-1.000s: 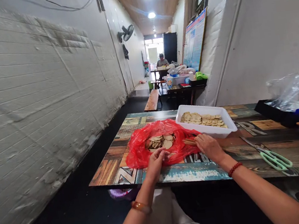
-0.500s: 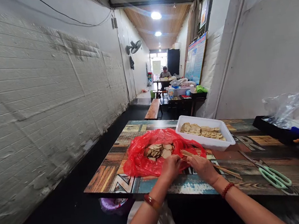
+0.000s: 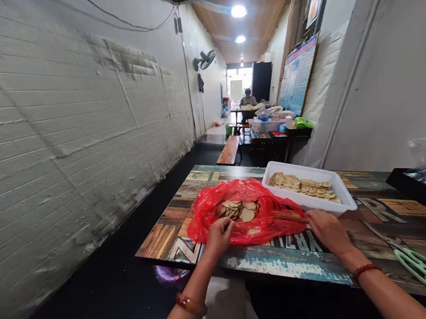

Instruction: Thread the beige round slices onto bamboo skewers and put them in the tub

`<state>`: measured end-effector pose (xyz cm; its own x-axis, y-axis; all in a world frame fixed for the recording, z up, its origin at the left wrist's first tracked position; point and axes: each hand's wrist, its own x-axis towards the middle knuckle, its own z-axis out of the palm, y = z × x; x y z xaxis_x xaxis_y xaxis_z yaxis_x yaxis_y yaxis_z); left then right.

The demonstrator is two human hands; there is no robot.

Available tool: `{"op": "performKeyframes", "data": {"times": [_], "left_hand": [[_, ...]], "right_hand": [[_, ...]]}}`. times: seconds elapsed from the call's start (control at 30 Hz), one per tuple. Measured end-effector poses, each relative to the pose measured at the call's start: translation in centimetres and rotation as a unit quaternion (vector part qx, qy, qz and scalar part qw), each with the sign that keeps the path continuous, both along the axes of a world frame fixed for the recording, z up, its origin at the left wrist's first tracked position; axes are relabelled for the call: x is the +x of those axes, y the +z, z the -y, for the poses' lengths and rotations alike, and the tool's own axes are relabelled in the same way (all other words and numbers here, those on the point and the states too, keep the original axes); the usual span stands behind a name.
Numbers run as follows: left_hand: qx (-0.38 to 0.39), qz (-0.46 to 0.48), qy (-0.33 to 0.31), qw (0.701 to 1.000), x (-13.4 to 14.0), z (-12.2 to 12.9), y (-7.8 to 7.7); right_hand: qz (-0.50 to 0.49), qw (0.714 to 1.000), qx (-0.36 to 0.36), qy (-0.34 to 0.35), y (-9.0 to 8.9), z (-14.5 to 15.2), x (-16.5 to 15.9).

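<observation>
My left hand (image 3: 219, 237) is closed in a pinch at the near left part of a red plastic bag (image 3: 203, 210). From its fingertips a single thin bamboo skewer (image 3: 249, 220) runs right, across the bag. My right hand (image 3: 327, 231) is wrapped round a bundle of bamboo skewers (image 3: 290, 215), whose tips point left over the bag's right side. Inside the bag's open mouth lie several pale round slices (image 3: 247, 213), their exact kind unclear. Behind my right hand stands a white plastic tray (image 3: 346, 192) holding more such slices in rows.
Green-handled scissors (image 3: 420, 263) lie on the patterned table (image 3: 157, 241) at the right. A black box (image 3: 405, 180) with clear plastic sits beyond them. A purple bin (image 3: 168, 274) is below the table's left edge. Farther off are a bench (image 3: 229, 149) and a seated person (image 3: 248, 98).
My hands have moved apart, left hand leftward with one skewer drawn out, right hand rightward with the bundle. The view has turned slightly left.
</observation>
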<state>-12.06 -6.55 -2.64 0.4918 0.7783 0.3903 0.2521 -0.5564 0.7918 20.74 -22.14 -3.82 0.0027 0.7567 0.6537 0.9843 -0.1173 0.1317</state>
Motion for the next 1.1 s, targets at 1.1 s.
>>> {"op": "performKeyframes", "data": {"times": [1.1], "left_hand": [[0.065,-0.11,-0.042,0.991,5.9,-1.4,1.5]], "right_hand": [[-0.506,0.834,-0.089,0.202,-0.9,-12.3,-8.2]]}}
